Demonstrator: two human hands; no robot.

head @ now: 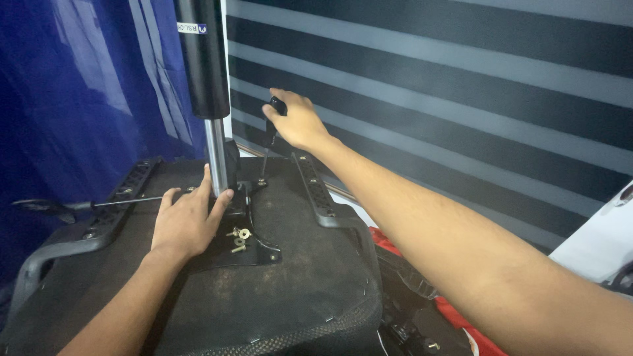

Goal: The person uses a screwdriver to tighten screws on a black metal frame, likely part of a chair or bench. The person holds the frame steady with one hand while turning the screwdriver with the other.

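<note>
An upturned black chair seat lies in front of me with its metal gas cylinder standing up from the mounting plate. My left hand rests flat on the plate at the foot of the cylinder, thumb against the chrome rod. My right hand grips the black handle of a screwdriver, which stands nearly upright with its tip on a screw at the plate's far edge. Loose brass screws and washers lie on the plate beside my left hand.
Two black armrest brackets run along the seat's sides. A long lever rod sticks out to the left. Blue curtain hangs at left, a striped grey blind behind. Red and black parts lie on the floor at right.
</note>
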